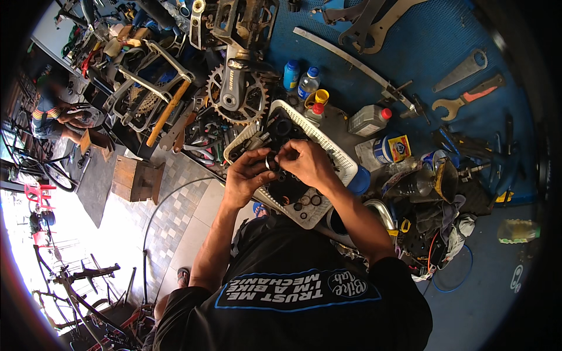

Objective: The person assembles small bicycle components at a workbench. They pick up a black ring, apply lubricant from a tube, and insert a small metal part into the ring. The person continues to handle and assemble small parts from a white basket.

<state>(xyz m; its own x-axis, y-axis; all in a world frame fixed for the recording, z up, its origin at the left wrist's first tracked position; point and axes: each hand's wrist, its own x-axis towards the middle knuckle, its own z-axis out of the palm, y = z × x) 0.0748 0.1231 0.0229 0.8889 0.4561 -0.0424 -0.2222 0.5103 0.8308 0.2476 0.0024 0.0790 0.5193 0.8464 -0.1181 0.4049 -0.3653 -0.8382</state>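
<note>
My left hand (pixel 252 172) is closed, its fingers and thumb pinching a shiny metal ring (pixel 270 161) on edge. Close beside it, my right hand (pixel 305 164) has its thumb and fingers pressed together at the ring's right side; whatever lies between those fingertips is hidden. Both hands are over a white plastic basket (pixel 346 162) filled with dark bicycle parts. Several small rings (pixel 305 200) lie at the basket's near end, below my right hand.
A crankset with a toothed chainring (pixel 233 93) stands behind the basket. Bottles (pixel 308 82) and a grey jug (pixel 369 120) sit to its right. Wrenches (pixel 468 96) hang on the blue pegboard. A hammer (pixel 170 111) lies left. Another person (pixel 55 111) sits at far left.
</note>
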